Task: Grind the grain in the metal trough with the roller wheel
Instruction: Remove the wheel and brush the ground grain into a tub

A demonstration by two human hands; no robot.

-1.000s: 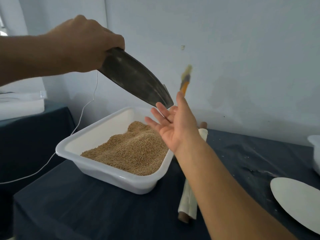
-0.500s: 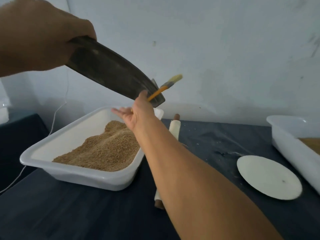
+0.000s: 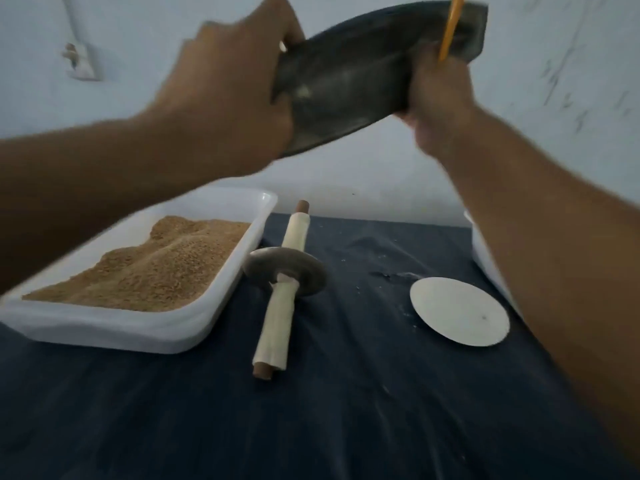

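Observation:
I hold the dark metal trough (image 3: 349, 74) up in the air in front of the wall, tilted, its underside towards me. My left hand (image 3: 235, 95) grips its left end. My right hand (image 3: 438, 98) grips its right end and also holds an orange-handled brush (image 3: 450, 29) that sticks upward. The roller wheel (image 3: 285, 273), a grey disc on a wooden axle wrapped in pale cloth, lies on the dark tablecloth below. A white tub (image 3: 180, 332) at the left holds brown grain (image 3: 156, 265). The trough's inside is hidden.
A white round plate (image 3: 459, 311) lies on the dark cloth (image 3: 346, 410) to the right of the roller. The edge of a second white tub (image 3: 485, 258) shows behind my right forearm. A light wall stands right behind the table.
The trough swung from tilting down over the grain tub to a raised position further right. My right hand, open before, now grips the trough's right end. The view shifted right and down.

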